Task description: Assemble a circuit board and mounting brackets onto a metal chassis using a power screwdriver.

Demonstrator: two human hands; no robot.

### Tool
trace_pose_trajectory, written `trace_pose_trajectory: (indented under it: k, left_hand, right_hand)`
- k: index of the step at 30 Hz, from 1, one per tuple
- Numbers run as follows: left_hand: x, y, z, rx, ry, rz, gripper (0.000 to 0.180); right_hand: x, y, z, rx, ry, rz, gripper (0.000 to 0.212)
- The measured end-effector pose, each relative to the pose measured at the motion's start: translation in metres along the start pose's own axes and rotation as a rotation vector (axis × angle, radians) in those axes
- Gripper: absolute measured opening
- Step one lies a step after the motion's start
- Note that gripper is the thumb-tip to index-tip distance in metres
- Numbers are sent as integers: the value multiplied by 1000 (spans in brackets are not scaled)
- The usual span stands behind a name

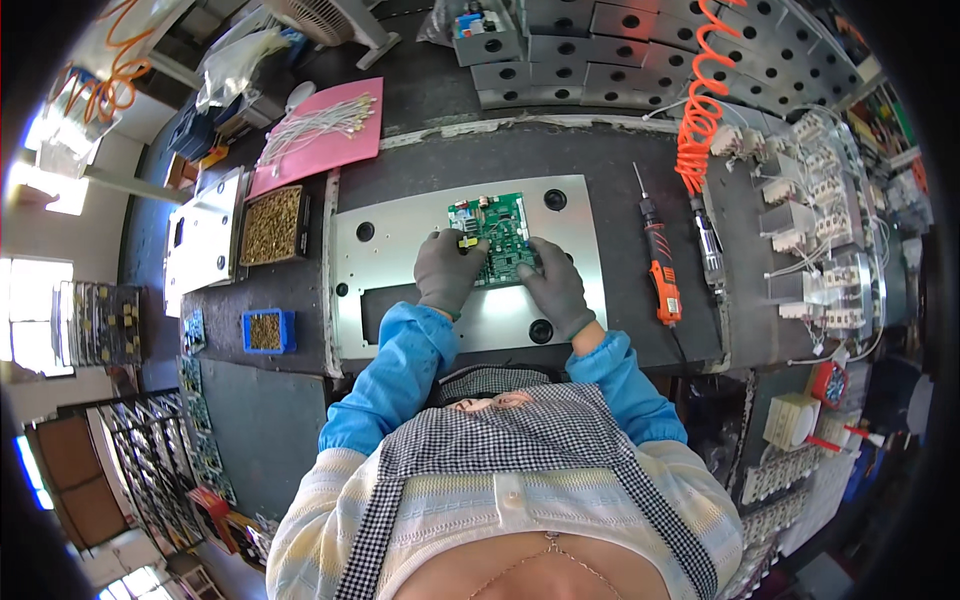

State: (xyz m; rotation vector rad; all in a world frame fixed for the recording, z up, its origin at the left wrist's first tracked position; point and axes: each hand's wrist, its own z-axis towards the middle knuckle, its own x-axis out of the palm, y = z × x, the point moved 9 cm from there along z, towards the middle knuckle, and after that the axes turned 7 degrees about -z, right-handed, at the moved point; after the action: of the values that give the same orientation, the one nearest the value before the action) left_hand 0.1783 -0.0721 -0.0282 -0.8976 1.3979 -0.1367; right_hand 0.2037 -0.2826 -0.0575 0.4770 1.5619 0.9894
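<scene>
A green circuit board (505,235) lies over the upper middle of a flat silver metal plate (400,265) on the dark bench. My left hand (450,270), in a grey glove, grips the board's left side near a small yellow part. My right hand (558,290), gloved the same way, has its fingers on the board's lower right edge. Both hands are closed at the board's edges, and their fingertips are partly hidden. The plate has black round feet or plugs near its corners and a rectangular cutout at its lower left.
Right of the plate lie an orange-and-black electric screwdriver (662,270) and an air tool (708,245) on a coiled orange hose (695,150). To the left are a tray of brass-coloured fasteners (272,225), a blue bin (290,330) and a pink sheet (360,105) with white cables. Grey drawers (620,50) stand behind.
</scene>
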Motion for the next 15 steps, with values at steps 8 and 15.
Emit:
trace_pose_trajectory:
  k: [8, 15]
  left_hand:
    - [13, 26, 7, 125, -8, -116, 46]
    - [31, 98, -20, -368, 305, -613, 38]
  right_hand:
    - [16, -23, 23, -4, -81, -92, 36]
    - [16, -15, 28, -7, -96, -110, 31]
